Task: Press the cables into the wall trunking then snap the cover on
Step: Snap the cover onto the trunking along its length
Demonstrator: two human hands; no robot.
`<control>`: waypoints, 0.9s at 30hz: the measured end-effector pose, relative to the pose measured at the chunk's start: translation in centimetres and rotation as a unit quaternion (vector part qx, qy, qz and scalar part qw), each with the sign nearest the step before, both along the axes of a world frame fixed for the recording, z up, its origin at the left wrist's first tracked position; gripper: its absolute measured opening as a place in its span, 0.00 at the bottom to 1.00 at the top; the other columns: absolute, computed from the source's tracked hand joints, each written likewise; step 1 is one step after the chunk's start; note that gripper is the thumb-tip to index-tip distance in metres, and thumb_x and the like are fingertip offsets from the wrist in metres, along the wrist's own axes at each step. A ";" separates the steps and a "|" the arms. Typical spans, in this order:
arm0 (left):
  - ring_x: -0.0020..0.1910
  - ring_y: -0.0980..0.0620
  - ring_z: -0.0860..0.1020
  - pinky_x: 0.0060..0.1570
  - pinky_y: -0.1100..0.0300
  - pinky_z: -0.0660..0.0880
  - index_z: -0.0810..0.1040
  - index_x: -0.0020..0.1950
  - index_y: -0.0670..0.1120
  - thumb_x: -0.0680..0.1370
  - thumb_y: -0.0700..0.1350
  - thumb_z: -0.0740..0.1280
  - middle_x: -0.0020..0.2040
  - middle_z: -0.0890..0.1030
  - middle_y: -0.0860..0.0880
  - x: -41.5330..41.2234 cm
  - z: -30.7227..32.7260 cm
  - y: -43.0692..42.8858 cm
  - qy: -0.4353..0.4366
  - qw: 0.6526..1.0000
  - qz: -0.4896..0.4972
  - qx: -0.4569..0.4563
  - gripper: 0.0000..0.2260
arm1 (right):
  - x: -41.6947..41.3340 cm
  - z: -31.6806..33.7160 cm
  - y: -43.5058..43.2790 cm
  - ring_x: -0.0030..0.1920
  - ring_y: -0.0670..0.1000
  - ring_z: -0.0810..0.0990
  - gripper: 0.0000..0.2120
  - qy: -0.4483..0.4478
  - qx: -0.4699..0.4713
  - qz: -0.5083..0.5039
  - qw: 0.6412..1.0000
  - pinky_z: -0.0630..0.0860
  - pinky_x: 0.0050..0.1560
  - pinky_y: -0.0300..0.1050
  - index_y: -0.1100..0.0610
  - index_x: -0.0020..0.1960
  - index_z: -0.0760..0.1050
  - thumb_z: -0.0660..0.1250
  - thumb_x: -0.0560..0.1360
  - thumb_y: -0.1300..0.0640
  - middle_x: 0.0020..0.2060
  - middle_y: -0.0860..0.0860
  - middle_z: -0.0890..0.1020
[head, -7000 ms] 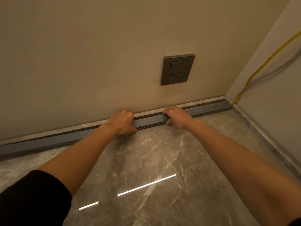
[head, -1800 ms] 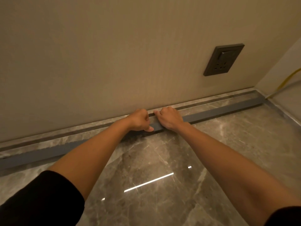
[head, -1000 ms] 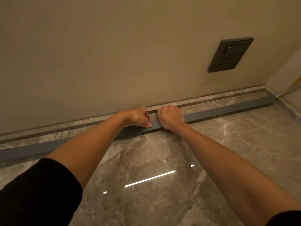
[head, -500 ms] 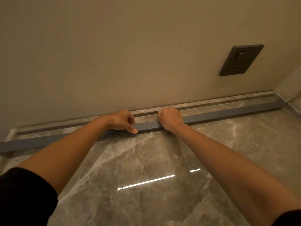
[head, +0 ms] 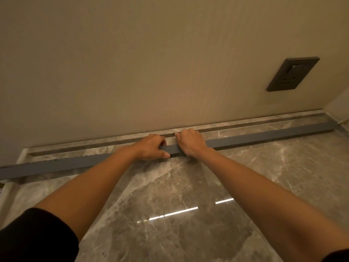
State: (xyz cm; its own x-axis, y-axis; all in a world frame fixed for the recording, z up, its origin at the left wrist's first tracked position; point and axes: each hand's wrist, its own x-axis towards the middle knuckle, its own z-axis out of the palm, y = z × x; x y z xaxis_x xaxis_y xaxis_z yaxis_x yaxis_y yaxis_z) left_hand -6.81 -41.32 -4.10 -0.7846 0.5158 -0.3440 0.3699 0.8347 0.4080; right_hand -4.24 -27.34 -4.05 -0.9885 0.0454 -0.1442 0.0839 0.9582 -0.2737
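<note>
A long grey trunking (head: 264,135) runs along the marble floor at the foot of the beige wall, from the far left edge to the right corner. Its grey cover lies on top along the whole length. My left hand (head: 151,147) and my right hand (head: 189,142) grip it side by side near the middle, fingers curled over its top and thumbs at its front. A short stretch of cover shows between them. Left of my hands a toothed upper edge (head: 83,157) of the trunking shows. No cable is visible inside.
A dark wall socket (head: 292,73) sits on the wall at upper right. A marble skirting strip (head: 245,123) with a groove runs behind the trunking. The side wall meets at the right corner (head: 338,114). Glossy marble floor (head: 170,214) lies under my arms.
My left hand has slid right along the trunking, closer to my right hand. The view has shifted left, so the socket sits further right and more of the trunking's left end shows.
</note>
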 end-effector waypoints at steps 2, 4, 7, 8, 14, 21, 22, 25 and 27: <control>0.43 0.50 0.73 0.41 0.58 0.67 0.76 0.49 0.42 0.77 0.50 0.66 0.45 0.75 0.47 0.0 -0.3 -0.2 -0.006 1.000 0.006 0.024 0.11 | -0.2 -0.1 -0.5 0.60 0.64 0.75 0.21 0.001 -0.005 -0.001 1.000 0.71 0.59 0.53 0.67 0.58 0.76 0.49 0.82 0.55 0.58 0.65 0.78; 0.43 0.47 0.75 0.42 0.57 0.67 0.74 0.43 0.43 0.80 0.52 0.60 0.43 0.76 0.44 0.1 -0.5 -0.2 0.002 0.999 0.015 0.030 0.14 | -0.2 -0.3 -0.8 0.60 0.64 0.75 0.21 0.004 -0.003 -0.010 1.000 0.71 0.60 0.53 0.67 0.59 0.75 0.49 0.82 0.55 0.59 0.65 0.78; 0.53 0.40 0.76 0.49 0.53 0.70 0.76 0.47 0.40 0.83 0.53 0.49 0.52 0.78 0.37 0.4 -0.3 0.0 0.031 0.999 0.039 0.003 0.22 | -0.2 -0.6 -0.8 0.60 0.64 0.75 0.21 0.013 0.001 -0.031 0.999 0.71 0.60 0.53 0.66 0.59 0.76 0.49 0.82 0.55 0.59 0.65 0.78; 0.55 0.38 0.76 0.53 0.51 0.70 0.76 0.50 0.38 0.83 0.52 0.48 0.55 0.77 0.35 0.4 -0.3 0.1 0.045 0.998 0.053 -0.002 0.23 | -0.3 -0.7 -0.8 0.60 0.64 0.75 0.22 0.017 0.000 -0.038 0.999 0.71 0.59 0.53 0.66 0.58 0.76 0.49 0.82 0.54 0.58 0.65 0.78; 0.57 0.37 0.76 0.54 0.50 0.71 0.77 0.54 0.37 0.82 0.45 0.50 0.59 0.78 0.35 0.3 -1.2 0.8 0.122 0.987 0.099 -0.033 0.18 | -0.7 -0.8 -0.6 0.58 0.63 0.77 0.20 0.011 -0.014 -0.060 0.998 0.73 0.57 0.52 0.66 0.55 0.78 0.51 0.81 0.55 0.57 0.64 0.80; 0.60 0.37 0.75 0.58 0.49 0.70 0.75 0.59 0.38 0.83 0.46 0.49 0.62 0.76 0.35 0.3 -1.7 1.2 0.124 0.983 0.131 -0.044 0.19 | -0.7 -1.1 -0.7 0.57 0.62 0.78 0.19 0.017 -0.007 -0.058 0.998 0.73 0.57 0.52 0.65 0.56 0.77 0.51 0.81 0.56 0.57 0.63 0.80; 0.60 0.37 0.75 0.58 0.49 0.70 0.75 0.59 0.38 0.83 0.46 0.49 0.62 0.76 0.35 0.3 -1.6 1.2 0.124 0.983 0.132 -0.043 0.19 | -0.7 -1.1 -0.7 0.56 0.62 0.78 0.19 0.019 -0.005 -0.055 0.998 0.73 0.56 0.52 0.65 0.55 0.77 0.51 0.81 0.56 0.56 0.63 0.80; 0.60 0.37 0.75 0.58 0.49 0.70 0.76 0.58 0.38 0.83 0.46 0.49 0.61 0.76 0.35 0.2 -1.6 1.2 0.126 0.983 0.130 -0.039 0.19 | -0.7 -1.0 -0.8 0.55 0.62 0.79 0.18 0.022 -0.007 -0.050 0.998 0.74 0.55 0.52 0.65 0.54 0.77 0.51 0.80 0.56 0.55 0.62 0.81; 0.60 0.37 0.75 0.58 0.49 0.70 0.77 0.57 0.38 0.83 0.47 0.49 0.61 0.76 0.34 0.2 -1.3 1.1 0.129 0.982 0.133 -0.033 0.21 | -0.6 -0.8 -0.7 0.55 0.62 0.78 0.18 0.028 -0.012 -0.051 0.998 0.74 0.55 0.52 0.66 0.54 0.78 0.52 0.80 0.57 0.55 0.63 0.81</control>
